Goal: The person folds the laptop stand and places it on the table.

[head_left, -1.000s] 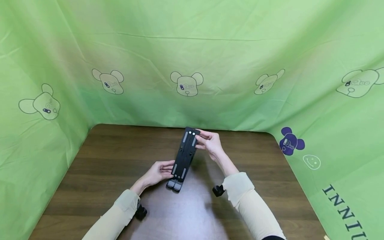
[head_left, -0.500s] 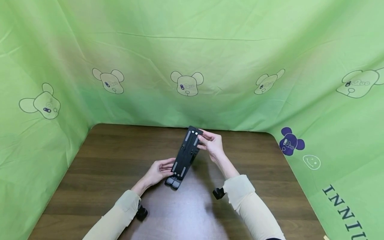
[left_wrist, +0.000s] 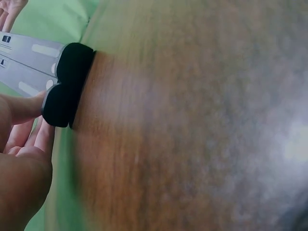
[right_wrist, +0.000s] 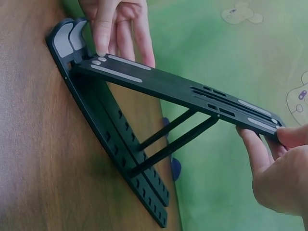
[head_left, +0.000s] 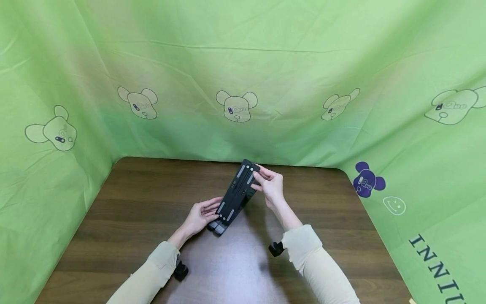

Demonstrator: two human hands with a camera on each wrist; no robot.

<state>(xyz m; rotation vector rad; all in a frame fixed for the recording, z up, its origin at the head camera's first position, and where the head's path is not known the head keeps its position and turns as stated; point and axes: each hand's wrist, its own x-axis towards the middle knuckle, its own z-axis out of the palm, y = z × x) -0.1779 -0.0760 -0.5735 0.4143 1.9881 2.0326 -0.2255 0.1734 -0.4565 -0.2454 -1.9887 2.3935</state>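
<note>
A: Position of the black folding stand (head_left: 237,190)?
B: Over the desk (head_left: 152,181), between the left grip (head_left: 199,216) and the right grip (head_left: 271,185); its top panel (right_wrist: 173,89) is angled away from the slotted rails (right_wrist: 111,143); two struts (right_wrist: 173,144) join them.
A: State of each grip?
B: Left pinches the panel edge near the padded lips (right_wrist: 62,42); right pinches the panel's opposite end; whether the rails touch the desk cannot be told.

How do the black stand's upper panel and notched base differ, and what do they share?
The upper panel is straight; the base curves up into grey-padded lips. The upper panel carries narrow grey strips, while the base has rows of notches. The right hand pinches one end of the upper panel; the base's notched end is untouched. Both are black.
</note>
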